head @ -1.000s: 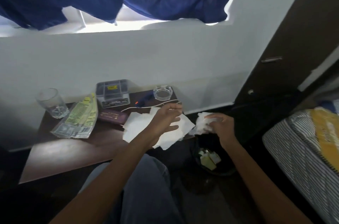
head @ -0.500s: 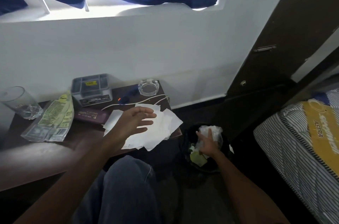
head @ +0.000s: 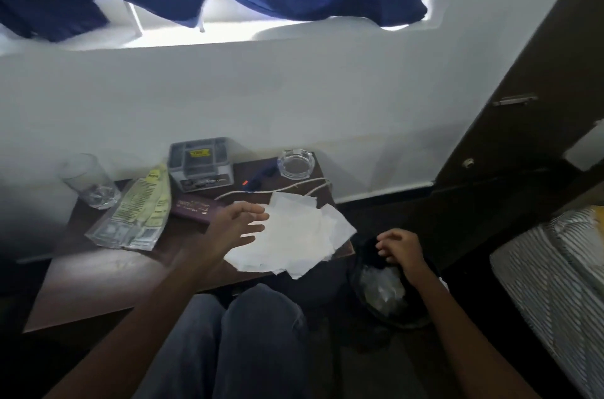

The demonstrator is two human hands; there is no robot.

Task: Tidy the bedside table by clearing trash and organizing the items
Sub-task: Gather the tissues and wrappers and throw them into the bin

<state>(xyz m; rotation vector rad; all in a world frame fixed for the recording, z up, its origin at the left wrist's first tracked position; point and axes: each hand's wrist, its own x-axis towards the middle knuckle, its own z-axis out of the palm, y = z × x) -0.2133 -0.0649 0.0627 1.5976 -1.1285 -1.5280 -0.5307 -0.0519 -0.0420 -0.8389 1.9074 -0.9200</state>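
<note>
White tissues heaped at table right edge, left hand spread open over them; right hand empty, loosely curled above bin.

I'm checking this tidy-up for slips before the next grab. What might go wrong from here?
1. The loose white tissue sheets overhang the dark wooden bedside table at its right corner, so a careless sweep by the left hand may drop some on the floor beside the black trash bin.
2. A white cord runs along the sheets' far edge; gathering them might snag it and tug the clear glass ashtray.
</note>
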